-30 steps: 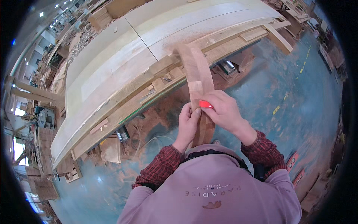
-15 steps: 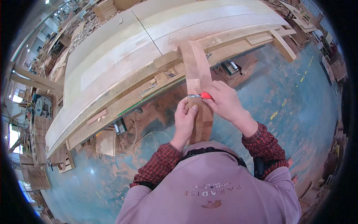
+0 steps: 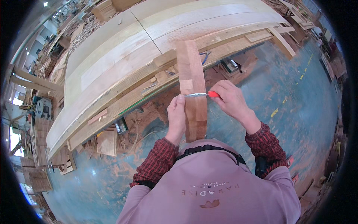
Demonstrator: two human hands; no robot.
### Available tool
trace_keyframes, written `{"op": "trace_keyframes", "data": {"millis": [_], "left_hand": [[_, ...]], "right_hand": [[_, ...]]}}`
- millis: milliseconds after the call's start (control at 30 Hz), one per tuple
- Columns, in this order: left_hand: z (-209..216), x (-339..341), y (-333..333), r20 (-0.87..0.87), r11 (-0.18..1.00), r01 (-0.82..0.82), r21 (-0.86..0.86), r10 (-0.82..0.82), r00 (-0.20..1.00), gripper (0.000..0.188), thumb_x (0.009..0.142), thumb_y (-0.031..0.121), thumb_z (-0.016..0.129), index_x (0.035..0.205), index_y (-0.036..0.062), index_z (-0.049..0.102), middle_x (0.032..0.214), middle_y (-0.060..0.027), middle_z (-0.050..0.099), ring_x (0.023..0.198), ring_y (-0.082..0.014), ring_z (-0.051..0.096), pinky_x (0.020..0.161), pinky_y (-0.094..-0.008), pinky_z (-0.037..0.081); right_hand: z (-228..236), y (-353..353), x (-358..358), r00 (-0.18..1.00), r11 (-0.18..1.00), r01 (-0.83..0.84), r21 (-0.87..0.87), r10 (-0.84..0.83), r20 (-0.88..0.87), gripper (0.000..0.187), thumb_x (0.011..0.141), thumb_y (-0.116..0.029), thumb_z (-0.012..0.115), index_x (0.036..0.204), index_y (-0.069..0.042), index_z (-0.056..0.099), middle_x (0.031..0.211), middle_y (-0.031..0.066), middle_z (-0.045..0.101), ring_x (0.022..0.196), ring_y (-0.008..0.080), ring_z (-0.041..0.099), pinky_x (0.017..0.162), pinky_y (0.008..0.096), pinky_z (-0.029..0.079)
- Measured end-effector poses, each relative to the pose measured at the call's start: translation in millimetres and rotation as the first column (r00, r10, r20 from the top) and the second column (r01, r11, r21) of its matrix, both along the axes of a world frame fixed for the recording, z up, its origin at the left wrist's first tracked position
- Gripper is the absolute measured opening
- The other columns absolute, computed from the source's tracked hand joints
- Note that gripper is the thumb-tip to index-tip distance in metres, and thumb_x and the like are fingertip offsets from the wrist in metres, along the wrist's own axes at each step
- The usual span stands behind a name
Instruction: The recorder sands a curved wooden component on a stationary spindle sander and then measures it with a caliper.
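Observation:
A curved wooden piece point(image 3: 196, 112), made of joined blocks, stands between my waist and the bench edge, its far end resting at the bench. My left hand point(image 3: 176, 115) is closed on its left edge, thumb up; the fingers behind are partly hidden. In my right hand point(image 3: 233, 101), just off the right edge, is a red-ended tool with a flat silver strip point(image 3: 195, 95). The strip lies straight across the wood, its left end by my left thumb. Whether it is a blade or a measuring strip I cannot tell.
A long workbench point(image 3: 123, 48) with a pale top crosses ahead. Blue-handled pliers point(image 3: 205, 56) and small wood offcuts lie along its near ledge. A board point(image 3: 282, 43) juts out at the right. Sawdust covers parts of the blue floor point(image 3: 253, 160).
My right hand has moved right, and more of the silver strip shows. The wooden piece has shifted left and turned its face up. My left hand has slid left to its edge.

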State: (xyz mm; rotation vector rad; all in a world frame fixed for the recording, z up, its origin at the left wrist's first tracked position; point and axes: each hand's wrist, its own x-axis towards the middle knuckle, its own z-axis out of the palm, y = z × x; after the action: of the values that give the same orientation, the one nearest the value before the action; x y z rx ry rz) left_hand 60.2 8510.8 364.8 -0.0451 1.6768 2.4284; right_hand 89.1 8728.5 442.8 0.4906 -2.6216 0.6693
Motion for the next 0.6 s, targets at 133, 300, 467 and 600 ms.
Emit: {"op": "trace_keyframes", "data": {"millis": [133, 300, 467, 600], "left_hand": [[0, -2, -2, -0.024, 0.999, -0.009, -0.032, 0.008, 1.000, 0.037, 0.112, 0.029, 0.049, 0.119, -0.0025, 0.066, 0.112, -0.0049, 0.071, 0.103, -0.0107, 0.064, 0.094, -0.0297, 0.050], [2, -5, -2, 0.021, 0.999, -0.016, -0.033, 0.016, 1.000, 0.036, 0.111, 0.028, 0.050, 0.118, -0.0023, 0.067, 0.111, -0.0033, 0.069, 0.102, -0.0096, 0.061, 0.093, -0.0294, 0.049], [0, -6, 1, -0.009, 0.999, -0.032, -0.028, 0.031, 0.999, 0.034, 0.111, 0.027, 0.050, 0.115, -0.0028, 0.067, 0.100, 0.0016, 0.064, 0.091, -0.0057, 0.055, 0.084, -0.0262, 0.047], [3, -3, 4, -0.019, 0.999, -0.038, -0.024, 0.037, 0.999, 0.035, 0.111, 0.027, 0.050, 0.116, -0.0033, 0.066, 0.101, 0.0012, 0.065, 0.092, -0.0059, 0.055, 0.085, -0.0262, 0.047]], "right_hand": [[-11, 5, -3, 0.998, 1.000, -0.012, -0.027, 0.011, -0.063, 0.022, 0.082, -0.008, 0.076, 0.102, -0.007, 0.067, 0.101, 0.0107, 0.070, 0.096, 0.0331, 0.067, 0.081, 0.0427, 0.055], [-22, 4, -1, 0.991, 0.999, 0.007, -0.034, -0.012, -0.131, 0.017, 0.084, -0.010, 0.072, 0.099, -0.008, 0.065, 0.096, 0.0095, 0.069, 0.092, 0.0319, 0.067, 0.079, 0.0430, 0.053], [-17, 5, 0, 0.988, 1.000, 0.007, 0.004, -0.006, -0.155, 0.017, 0.083, -0.010, 0.072, 0.098, -0.010, 0.065, 0.094, 0.0081, 0.069, 0.091, 0.0304, 0.067, 0.078, 0.0415, 0.053], [-19, 8, 1, 0.985, 1.000, 0.011, 0.023, -0.007, -0.174, 0.017, 0.082, -0.010, 0.072, 0.098, -0.010, 0.065, 0.093, 0.0070, 0.069, 0.090, 0.0292, 0.066, 0.077, 0.0407, 0.053]]}}
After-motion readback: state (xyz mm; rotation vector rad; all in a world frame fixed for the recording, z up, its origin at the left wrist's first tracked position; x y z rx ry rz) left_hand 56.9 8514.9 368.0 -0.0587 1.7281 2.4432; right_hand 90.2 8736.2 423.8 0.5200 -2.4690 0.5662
